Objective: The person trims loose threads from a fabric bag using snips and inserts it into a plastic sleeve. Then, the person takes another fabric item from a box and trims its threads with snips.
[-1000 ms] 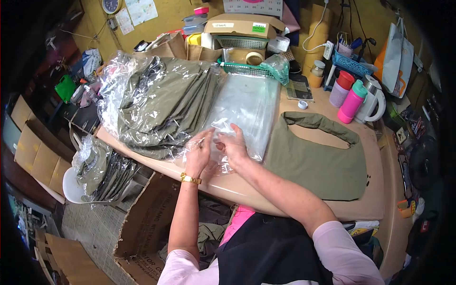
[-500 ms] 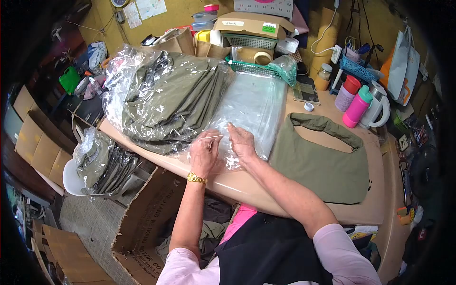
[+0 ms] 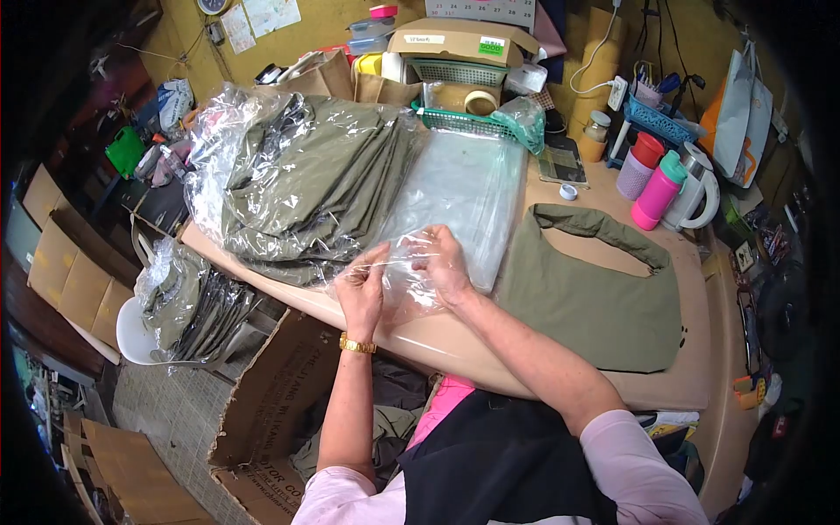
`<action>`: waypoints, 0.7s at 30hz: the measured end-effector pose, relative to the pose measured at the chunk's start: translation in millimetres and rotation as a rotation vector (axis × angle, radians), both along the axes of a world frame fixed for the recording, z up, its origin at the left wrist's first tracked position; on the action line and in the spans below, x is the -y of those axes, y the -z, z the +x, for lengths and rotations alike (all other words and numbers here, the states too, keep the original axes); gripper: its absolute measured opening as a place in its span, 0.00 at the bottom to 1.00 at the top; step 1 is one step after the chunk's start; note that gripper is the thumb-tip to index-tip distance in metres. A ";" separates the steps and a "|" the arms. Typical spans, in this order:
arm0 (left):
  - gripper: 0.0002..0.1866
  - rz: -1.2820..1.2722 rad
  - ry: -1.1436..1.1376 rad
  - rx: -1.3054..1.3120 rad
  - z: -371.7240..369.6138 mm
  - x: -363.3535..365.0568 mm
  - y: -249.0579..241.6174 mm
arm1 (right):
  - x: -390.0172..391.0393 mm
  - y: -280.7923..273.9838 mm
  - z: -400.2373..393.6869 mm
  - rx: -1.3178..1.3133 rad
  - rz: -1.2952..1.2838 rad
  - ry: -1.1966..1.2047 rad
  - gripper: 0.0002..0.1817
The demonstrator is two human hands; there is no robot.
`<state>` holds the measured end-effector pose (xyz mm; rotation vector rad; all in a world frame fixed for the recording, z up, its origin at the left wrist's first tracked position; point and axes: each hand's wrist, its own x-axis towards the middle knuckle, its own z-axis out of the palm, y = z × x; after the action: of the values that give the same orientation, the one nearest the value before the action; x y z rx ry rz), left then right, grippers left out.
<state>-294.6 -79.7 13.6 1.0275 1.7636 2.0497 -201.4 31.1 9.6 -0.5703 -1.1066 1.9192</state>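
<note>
Well, left of the stack of flat clear bags (image 3: 468,171) is a big heap of wrapped green cloth (image 3: 306,175), so that side is tight. Next comes your left hand (image 3: 360,284), by the stack's near left corner, thumb and fingers pinching thin clear plastic (image 3: 407,302). The plastic hangs between your hands, over the stack's near end. Closer to you than the stack, a strip of tan table (image 3: 437,343) shows, then its rounded front edge under your arms. Your right hand (image 3: 444,267) is at the stack's near end too, fingers curled on the same plastic (it is so see-through that I can't tell where its mouth is). The stack's long way runs away from you, to the green basket (image 3: 455,121). Just right of the stack, the green bag (image 3: 595,306) lies flat, handle loop on the far side. Its long way goes across, with the right end slanting toward you. Your right arm is nearer to it. Past the green bag, more tan table shows, up to the pink bottle (image 3: 654,206).
</note>
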 end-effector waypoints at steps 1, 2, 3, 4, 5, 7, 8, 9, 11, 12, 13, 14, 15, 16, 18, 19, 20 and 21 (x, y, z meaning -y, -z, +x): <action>0.09 0.007 0.001 -0.029 2.3 -0.6 1.8 | 10.9 -10.2 -0.9 -0.034 0.008 -0.044 0.12; 0.10 0.012 0.004 -0.058 3.6 -0.2 3.5 | 18.5 -17.9 -0.6 -0.068 0.015 -0.086 0.13; 0.10 0.010 0.005 -0.058 2.4 0.8 4.3 | 14.4 -16.9 -1.3 -0.127 -0.080 -0.191 0.14; 0.11 -0.003 0.056 0.085 0.2 1.7 4.5 | 3.5 -6.9 -3.8 -0.128 -0.081 -0.190 0.14; 0.13 -0.013 0.107 0.228 -1.4 1.2 4.6 | -9.7 1.9 -6.8 0.006 -0.037 -0.150 0.15; 0.14 0.090 0.143 0.258 -0.4 0.7 6.2 | -27.3 15.4 -15.2 0.113 -0.012 -0.011 0.11; 0.15 0.194 0.178 0.289 0.5 0.5 7.4 | -28.9 18.8 -16.0 0.113 -0.012 -0.013 0.11; 0.15 0.132 0.084 0.187 3.3 0.6 7.3 | -27.6 14.8 -14.2 0.091 -0.080 0.046 0.08; 0.17 -0.179 -0.075 -0.310 4.8 13.2 6.2 | -31.5 25.4 -16.6 0.074 -0.013 0.058 0.05; 0.18 -0.489 -0.234 -0.809 5.8 17.1 4.5 | -27.2 24.2 -14.3 0.074 -0.014 0.061 0.05; 0.23 -0.381 -0.304 -0.863 9.9 14.3 7.1 | -19.7 24.7 -12.1 0.321 0.495 -0.049 0.09; 0.23 -0.382 -0.302 -0.861 7.3 16.3 9.0 | -10.5 26.2 -9.6 0.565 1.002 -0.165 0.13; 0.24 -0.457 -0.226 -0.736 0.8 19.5 9.5 | 3.3 18.3 -7.5 0.773 1.240 -0.246 0.20; 0.25 -0.527 -0.151 -0.612 -3.2 20.8 7.9 | 14.9 12.6 -7.1 0.983 1.475 -0.326 0.27; 0.26 -0.549 -0.160 -0.566 -1.3 24.3 3.7 | 21.4 0.1 -2.9 1.136 1.616 -0.414 0.29; 0.26 -0.572 -0.172 -0.515 0.7 28.0 0.8 | 19.4 -13.6 1.7 1.161 1.556 -0.397 0.29; 0.27 -0.594 -0.184 -0.463 1.9 31.6 0.2 | 15.9 -23.1 2.2 1.185 1.496 -0.381 0.29; 0.27 -0.594 -0.187 -0.463 0.9 35.7 7.5 | 6.0 -14.8 -7.5 1.350 1.477 -0.405 0.28</action>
<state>-293.7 -115.5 6.1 1.2238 2.5614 1.2665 -208.8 25.1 24.4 -0.6975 -3.0981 0.2222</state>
